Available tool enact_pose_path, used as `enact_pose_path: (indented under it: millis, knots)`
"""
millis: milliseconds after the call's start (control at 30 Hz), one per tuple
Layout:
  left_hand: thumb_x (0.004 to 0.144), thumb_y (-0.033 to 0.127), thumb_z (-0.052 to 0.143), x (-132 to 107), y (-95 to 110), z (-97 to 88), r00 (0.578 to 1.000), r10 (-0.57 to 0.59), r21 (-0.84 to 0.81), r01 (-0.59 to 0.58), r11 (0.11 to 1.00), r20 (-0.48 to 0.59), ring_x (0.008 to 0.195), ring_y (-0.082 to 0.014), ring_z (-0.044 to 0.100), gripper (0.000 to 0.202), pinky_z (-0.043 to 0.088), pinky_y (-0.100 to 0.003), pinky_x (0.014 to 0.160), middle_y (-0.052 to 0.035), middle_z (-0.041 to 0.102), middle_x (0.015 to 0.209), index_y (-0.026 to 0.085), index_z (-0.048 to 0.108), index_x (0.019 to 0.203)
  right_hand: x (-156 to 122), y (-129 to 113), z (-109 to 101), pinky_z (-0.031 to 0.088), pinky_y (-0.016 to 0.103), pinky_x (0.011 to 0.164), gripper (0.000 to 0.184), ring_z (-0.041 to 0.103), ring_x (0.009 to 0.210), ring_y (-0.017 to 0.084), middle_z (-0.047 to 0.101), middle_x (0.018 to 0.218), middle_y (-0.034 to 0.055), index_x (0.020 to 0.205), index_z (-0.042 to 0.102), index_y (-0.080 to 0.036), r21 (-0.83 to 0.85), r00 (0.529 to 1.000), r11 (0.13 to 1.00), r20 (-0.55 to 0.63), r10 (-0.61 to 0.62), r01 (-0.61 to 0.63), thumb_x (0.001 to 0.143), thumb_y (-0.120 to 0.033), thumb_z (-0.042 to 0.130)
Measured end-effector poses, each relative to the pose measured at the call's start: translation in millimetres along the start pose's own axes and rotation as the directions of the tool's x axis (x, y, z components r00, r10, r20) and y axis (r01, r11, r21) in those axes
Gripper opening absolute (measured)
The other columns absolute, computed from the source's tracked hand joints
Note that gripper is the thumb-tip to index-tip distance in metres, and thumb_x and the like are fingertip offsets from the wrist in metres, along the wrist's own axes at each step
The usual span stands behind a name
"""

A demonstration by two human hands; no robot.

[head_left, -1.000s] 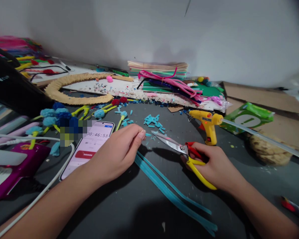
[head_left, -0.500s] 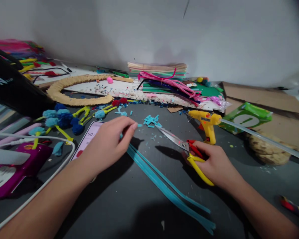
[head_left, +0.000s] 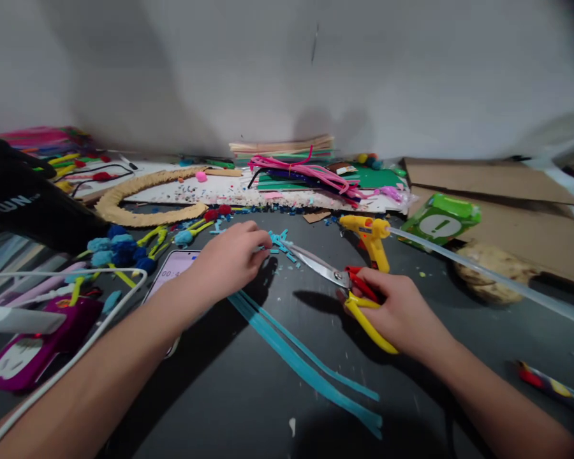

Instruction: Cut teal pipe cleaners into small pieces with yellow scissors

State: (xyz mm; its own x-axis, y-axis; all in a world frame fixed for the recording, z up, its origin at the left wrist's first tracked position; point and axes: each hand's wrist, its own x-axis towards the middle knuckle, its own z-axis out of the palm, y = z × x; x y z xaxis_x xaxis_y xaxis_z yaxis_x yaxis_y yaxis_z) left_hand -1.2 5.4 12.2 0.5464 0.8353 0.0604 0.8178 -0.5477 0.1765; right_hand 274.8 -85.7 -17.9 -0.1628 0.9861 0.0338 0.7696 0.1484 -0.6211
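Note:
Light-blue pipe cleaners [head_left: 291, 354] trail from beneath my left hand [head_left: 236, 261] toward the lower right across the dark table. That hand is closed, thumb against fingers, with the upper ends of the pipe cleaners hidden behind it. Just past its fingertips lies a pile of short blue cut pieces [head_left: 280, 241]. My right hand [head_left: 395, 309] grips scissors [head_left: 323, 269] by their red and yellow handles. The blades look nearly or fully together, and their tips reach the pile's edge.
A phone [head_left: 175, 264] lies partly under my left forearm. A yellow glue gun [head_left: 370, 239] and a green box [head_left: 437, 220] sit beyond my right hand. Blue pom-poms [head_left: 119, 245], a purple device [head_left: 48, 344] and a white cable [head_left: 110, 319] are on the left.
My left hand has come closer to the cut pieces and the scissor tips. The view has tilted upward and turned slightly right; the right hand still holds the scissors.

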Motion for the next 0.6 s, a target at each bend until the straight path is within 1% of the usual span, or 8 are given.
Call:
enact_pose_path:
  millis: [100, 200, 267, 333, 433, 500, 533, 600]
  knots:
    - [0.089, 0.022, 0.048, 13, 10, 7.9, 0.998, -0.015, 0.102, 0.008, 0.995, 0.066, 0.095, -0.0228, 0.057, 0.022, 0.046, -0.033, 0.079, -0.0086, 0.061, 0.1, 0.022, 0.068, 0.1, -1, -1, -1, 0.028, 0.023, 0.052, 0.019, 0.034, 0.059, 0.011, 0.042, 0.06, -0.005, 0.066, 0.045, -0.02, 0.003, 1.0, 1.0, 0.005, -0.004, 0.004, 0.073, -0.022, 0.062]
    - [0.089, 0.022, 0.048, 22, 12, 13.3, 0.992, -0.053, 0.196, 0.029, 0.98, 0.117, 0.094, -0.0242, 0.056, 0.022, 0.045, -0.034, 0.076, -0.0092, 0.061, 0.099, 0.022, 0.068, 0.099, -1, -1, -1, 0.029, 0.022, 0.052, 0.016, 0.034, 0.058, 0.011, 0.043, 0.059, -0.0049, 0.066, 0.046, -0.02, 0.016, 1.0, 1.0, -0.003, -0.004, 0.004, 0.071, -0.02, 0.061]
    - [0.09, 0.021, 0.046, 26, 9, 16.8, 0.99, -0.051, 0.213, 0.023, 0.977, 0.129, 0.092, -0.0248, 0.056, 0.022, 0.044, -0.035, 0.076, -0.01, 0.061, 0.098, 0.021, 0.067, 0.097, -1, 0, 0, 0.03, 0.021, 0.052, 0.015, 0.035, 0.058, 0.011, 0.044, 0.06, -0.0046, 0.067, 0.046, -0.02, 0.02, 1.0, 1.0, -0.005, -0.006, 0.006, 0.07, -0.019, 0.06]
    - [0.09, 0.021, 0.045, 26, 4, 20.1, 0.993, -0.024, 0.195, 0.002, 0.981, 0.112, 0.09, -0.0255, 0.056, 0.021, 0.043, -0.036, 0.075, -0.0108, 0.06, 0.096, 0.02, 0.066, 0.094, 0, 3, 0, 0.029, 0.022, 0.052, 0.015, 0.035, 0.058, 0.011, 0.044, 0.059, -0.0048, 0.066, 0.045, -0.02, 0.01, 1.0, 1.0, -0.006, 0.0, 0.0, 0.07, -0.018, 0.06]
    - [0.09, 0.021, 0.045, 18, -4, 20.5, 0.999, 0.024, 0.13, -0.028, 0.991, 0.035, 0.09, -0.0257, 0.055, 0.018, 0.043, -0.036, 0.075, -0.0117, 0.06, 0.096, 0.018, 0.062, 0.092, 1, 7, 0, 0.027, 0.022, 0.052, 0.014, 0.034, 0.058, 0.011, 0.044, 0.059, -0.005, 0.067, 0.046, -0.02, -0.022, 1.0, 1.0, -0.01, 0.019, -0.019, 0.071, -0.018, 0.059]
    - [0.091, 0.02, 0.042, 7, -8, 15.3, 0.999, 0.053, 0.027, -0.053, 0.998, -0.002, 0.089, -0.0235, 0.056, 0.017, 0.044, -0.034, 0.075, -0.011, 0.061, 0.096, 0.017, 0.059, 0.092, 2, 8, -1, 0.027, 0.023, 0.052, 0.012, 0.034, 0.059, 0.011, 0.045, 0.06, -0.0046, 0.068, 0.048, -0.02, -0.04, 1.0, 0.999, -0.004, 0.026, -0.027, 0.072, -0.02, 0.06]
    - [0.092, 0.019, 0.04, 1, -8, 11.4, 0.999, 0.033, -0.051, -0.035, 0.998, -0.035, 0.085, -0.0215, 0.056, 0.018, 0.044, -0.032, 0.072, -0.0094, 0.062, 0.094, 0.017, 0.058, 0.091, 3, 8, -1, 0.027, 0.023, 0.052, 0.012, 0.034, 0.059, 0.011, 0.046, 0.06, -0.0044, 0.068, 0.049, -0.02, -0.048, 1.0, 0.998, 0.001, 0.03, -0.03, 0.073, -0.021, 0.06]
    - [0.094, 0.023, 0.04, -13, -6, 3.3, 0.997, -0.047, -0.215, 0.034, 0.976, -0.054, 0.076, -0.0176, 0.057, 0.018, 0.043, -0.028, 0.066, -0.0055, 0.064, 0.087, 0.018, 0.057, 0.093, 3, 8, -1, 0.027, 0.023, 0.051, 0.014, 0.035, 0.059, 0.011, 0.046, 0.06, -0.0041, 0.068, 0.049, -0.02, -0.063, 0.999, 0.997, 0.013, 0.033, -0.033, 0.075, -0.024, 0.061]
